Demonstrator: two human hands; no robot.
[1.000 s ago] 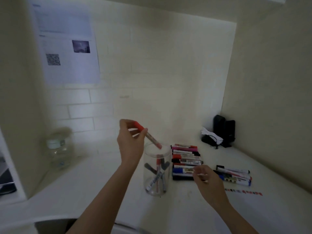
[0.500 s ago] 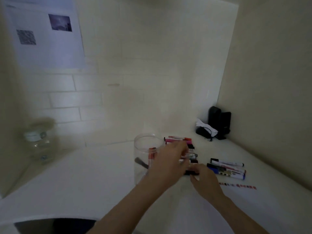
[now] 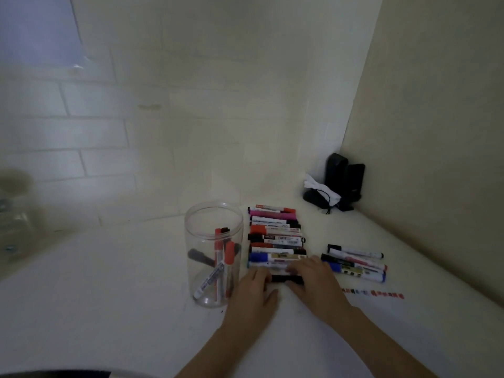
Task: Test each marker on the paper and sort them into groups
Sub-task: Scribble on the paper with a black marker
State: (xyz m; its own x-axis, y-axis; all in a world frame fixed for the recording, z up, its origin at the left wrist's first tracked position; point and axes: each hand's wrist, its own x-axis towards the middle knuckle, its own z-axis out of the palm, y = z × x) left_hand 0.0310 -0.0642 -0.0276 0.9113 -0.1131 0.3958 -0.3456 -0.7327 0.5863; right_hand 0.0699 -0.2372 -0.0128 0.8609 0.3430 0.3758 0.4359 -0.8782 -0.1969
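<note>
— Black marker [image 3: 286,279], where is it?
— On the worktop [image 3: 122,282], nearest end of the marker row [image 3: 275,236], beside the clear jar [image 3: 214,255].
— Who's grasping it?
— Left grip [image 3: 255,291] and right grip [image 3: 313,282] each meet an end; fingers blurred, so I cannot tell.

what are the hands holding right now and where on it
Both hands are on one black marker: the left hand at its left end, the right hand at its right end.
</note>
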